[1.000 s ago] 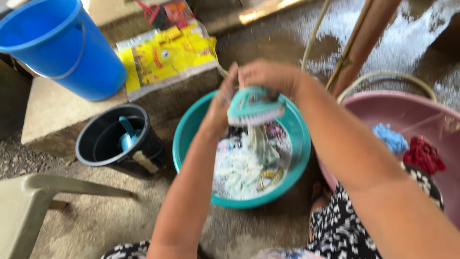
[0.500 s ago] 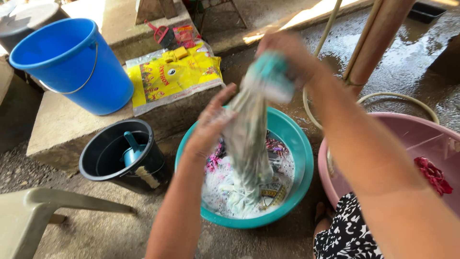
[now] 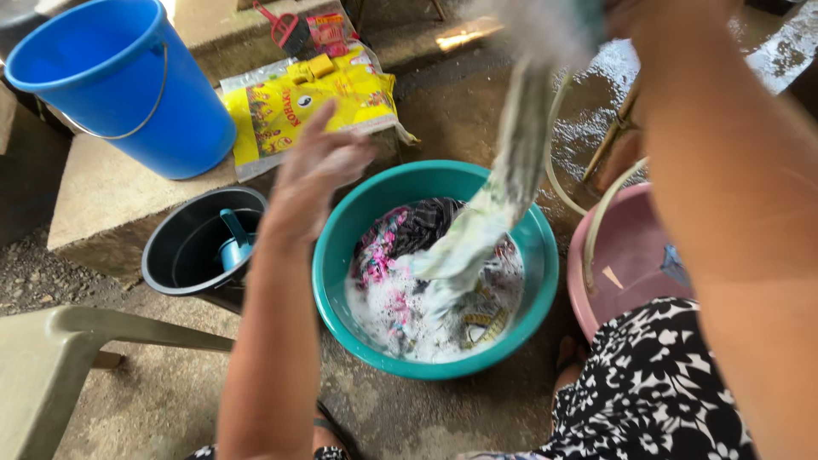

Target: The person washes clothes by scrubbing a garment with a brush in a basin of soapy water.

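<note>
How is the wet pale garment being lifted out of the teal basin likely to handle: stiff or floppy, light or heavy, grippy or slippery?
Likely floppy: the wet garment hangs in a long limp strand from the right hand. Probably heavy for its size, being soaked. Possibly slippery, since suds fill the teal basin.

Two bare hands are seen: the left hand (image 3: pixel 317 170) and the right hand (image 3: pixel 656 21). Two round plastic basins are counted, one teal basin (image 3: pixel 341 247) and one pink basin (image 3: pixel 626 247). Two buckets are counted, one blue plastic bucket (image 3: pixel 128 94) and one black plastic bucket (image 3: pixel 183 247). One yellow printed plastic bag (image 3: pixel 298 102) and one long wet pale cloth (image 3: pixel 511 187) are counted.
</note>
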